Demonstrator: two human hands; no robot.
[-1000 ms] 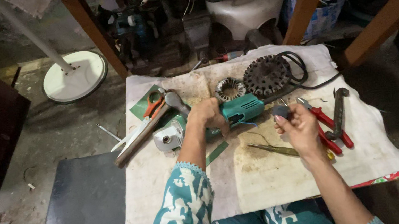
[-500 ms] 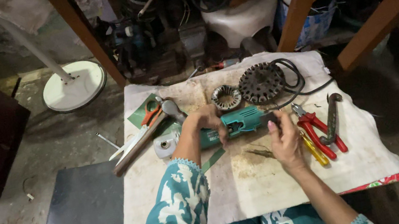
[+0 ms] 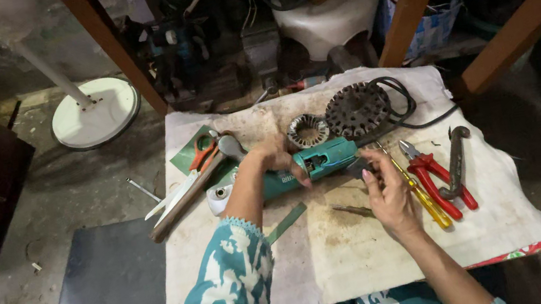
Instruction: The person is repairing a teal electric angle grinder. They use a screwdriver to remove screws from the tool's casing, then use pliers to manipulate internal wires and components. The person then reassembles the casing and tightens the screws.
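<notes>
Head cam: teal power tool body (image 3: 318, 163), casing open.

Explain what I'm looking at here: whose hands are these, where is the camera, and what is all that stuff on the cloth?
The camera sits on a person's head, looking down at their own two hands. They sit at a stained white cloth. The left hand grips a teal power tool; the right hand holds a small dark part at its end. Nearby lie a ring-shaped motor piece, a round dark metal disc, red pliers, a yellow screwdriver and orange-handled scissors.
</notes>
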